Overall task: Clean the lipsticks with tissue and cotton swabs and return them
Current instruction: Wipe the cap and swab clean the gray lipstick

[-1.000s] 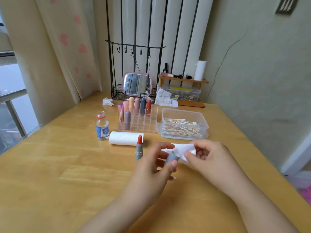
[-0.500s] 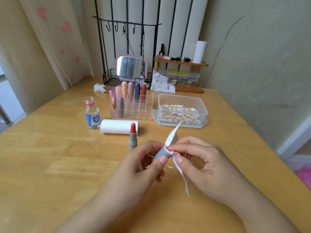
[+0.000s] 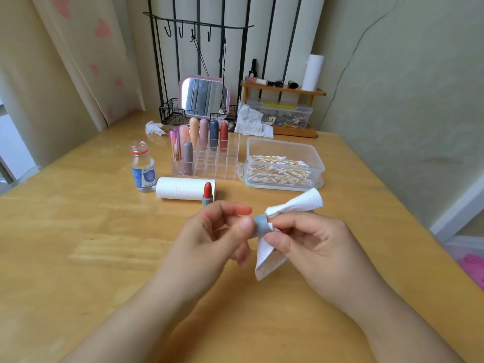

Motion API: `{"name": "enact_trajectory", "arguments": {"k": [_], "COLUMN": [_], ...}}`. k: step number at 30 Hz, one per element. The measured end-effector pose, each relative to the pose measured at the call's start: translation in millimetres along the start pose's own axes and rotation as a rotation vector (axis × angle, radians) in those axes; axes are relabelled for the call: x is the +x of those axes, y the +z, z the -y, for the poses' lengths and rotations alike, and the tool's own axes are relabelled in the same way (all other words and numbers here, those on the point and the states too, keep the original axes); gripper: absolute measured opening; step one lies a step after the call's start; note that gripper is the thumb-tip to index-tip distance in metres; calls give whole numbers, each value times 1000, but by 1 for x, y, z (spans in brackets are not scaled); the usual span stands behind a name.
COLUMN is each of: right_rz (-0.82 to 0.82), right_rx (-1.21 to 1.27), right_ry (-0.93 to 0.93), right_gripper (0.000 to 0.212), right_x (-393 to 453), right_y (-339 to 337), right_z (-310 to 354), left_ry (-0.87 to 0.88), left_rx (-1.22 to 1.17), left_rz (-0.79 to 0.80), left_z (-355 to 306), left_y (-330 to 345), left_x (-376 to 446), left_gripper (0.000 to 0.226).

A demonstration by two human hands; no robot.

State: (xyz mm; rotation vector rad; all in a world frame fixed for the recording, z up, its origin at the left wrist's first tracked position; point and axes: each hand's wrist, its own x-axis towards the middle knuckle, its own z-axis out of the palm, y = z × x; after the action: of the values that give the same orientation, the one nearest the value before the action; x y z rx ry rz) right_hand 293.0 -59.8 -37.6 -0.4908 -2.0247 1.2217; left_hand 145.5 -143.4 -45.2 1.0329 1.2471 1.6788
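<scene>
With the left hand (image 3: 217,231) pinching the grey cap (image 3: 261,226), the right hand (image 3: 311,244) gripping the tissue (image 3: 293,205) should twist it gently inside.

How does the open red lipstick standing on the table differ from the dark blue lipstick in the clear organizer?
The open red lipstick has no cap, so its red bullet shows; the dark blue lipstick is capped. The red one stands loose on the table, in front of the tissue roll; the blue one sits in a back-row slot of the clear organizer. The red one is nearer the hands. Both stand upright.
</scene>
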Motion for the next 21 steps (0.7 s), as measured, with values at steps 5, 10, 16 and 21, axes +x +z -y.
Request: {"name": "enact_trajectory", "arguments": {"k": [5,10,16,21], "right_rz": [-100,-5,39,-118], "right_rx": [-352,-12,226,-120], "right_ry": [-210,-8,62,-77], "right_gripper": [18,15,9,16], "right_x": [1,0,0,-1], "right_y": [4,12,12,11], "right_z": [-3,-2,4,1], "left_ry": [-64,82,154,-19], "left_rx": [-62,-98,-53,-97], "left_rz": [79,15,64,52], "left_z": [-2,2,7,6], "left_y": [-1,-2,-4,-2], "left_x": [0,-2,-1,1], "left_gripper": [32,19,20,45]}}
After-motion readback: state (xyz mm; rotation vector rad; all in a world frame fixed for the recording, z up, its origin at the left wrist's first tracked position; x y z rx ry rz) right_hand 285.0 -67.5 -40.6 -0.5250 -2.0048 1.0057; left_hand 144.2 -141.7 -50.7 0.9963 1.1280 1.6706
